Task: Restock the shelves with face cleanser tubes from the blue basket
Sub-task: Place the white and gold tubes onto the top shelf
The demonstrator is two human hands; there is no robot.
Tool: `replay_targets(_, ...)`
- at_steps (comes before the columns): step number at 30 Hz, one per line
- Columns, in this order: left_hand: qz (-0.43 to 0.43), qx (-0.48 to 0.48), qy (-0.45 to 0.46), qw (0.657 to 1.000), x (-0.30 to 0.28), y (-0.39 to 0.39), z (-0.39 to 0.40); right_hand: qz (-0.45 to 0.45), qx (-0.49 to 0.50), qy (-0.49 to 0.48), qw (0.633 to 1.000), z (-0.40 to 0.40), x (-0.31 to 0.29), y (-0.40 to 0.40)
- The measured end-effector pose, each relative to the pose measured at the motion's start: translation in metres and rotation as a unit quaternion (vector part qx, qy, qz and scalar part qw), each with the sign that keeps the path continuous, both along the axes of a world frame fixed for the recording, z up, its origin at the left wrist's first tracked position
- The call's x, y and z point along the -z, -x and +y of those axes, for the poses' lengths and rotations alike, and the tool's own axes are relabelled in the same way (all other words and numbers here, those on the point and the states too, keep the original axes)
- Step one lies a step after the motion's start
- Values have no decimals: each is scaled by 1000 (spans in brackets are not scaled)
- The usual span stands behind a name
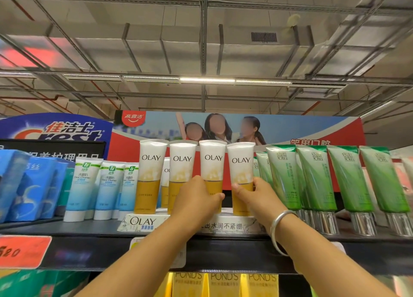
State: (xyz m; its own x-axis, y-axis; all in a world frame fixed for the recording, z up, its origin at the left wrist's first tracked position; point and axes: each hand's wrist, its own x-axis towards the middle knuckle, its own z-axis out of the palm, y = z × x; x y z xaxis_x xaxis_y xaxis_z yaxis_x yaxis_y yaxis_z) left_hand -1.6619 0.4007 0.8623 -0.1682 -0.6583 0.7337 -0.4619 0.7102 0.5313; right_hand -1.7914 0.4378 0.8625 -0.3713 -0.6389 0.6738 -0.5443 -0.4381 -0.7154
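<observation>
We reach up to the top shelf (pixel 89 228). Our left hand (pixel 196 198) has its grip clamped on the third Olay tube (pixel 212 162). Our right hand (pixel 257 198) has its grip clamped on the fourth Olay tube (pixel 241 165). Both tubes stand upright on the white Olay tray (pixel 143 222), beside the green tubes (pixel 312 176).

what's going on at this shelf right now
A person is restocking Olay face cleanser tubes on the top shelf. The left hand grips the third Olay tube in the front row, and the right hand grips the fourth Olay tube, both standing upright on the Olay display stand. Green tubes stand to the right.
</observation>
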Motion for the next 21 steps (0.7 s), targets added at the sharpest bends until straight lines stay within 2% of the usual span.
replay_targets(4, -27, -18, 20, 999, -1, -2, 1, -4, 8, 5, 1000, 0, 2, 2)
replay_targets(12, -82, -48, -2, 996, -5, -3, 4, -5, 41, -8, 999, 0, 3, 4)
replay_targets(18, -79, -32, -22, 996, -3, -3, 7, -6, 47, -17, 999, 4, 5, -1)
replay_targets(21, -64, -36, 0, 997, -8, -9, 12, 21, 50, -21, 998, 17, -2, -1)
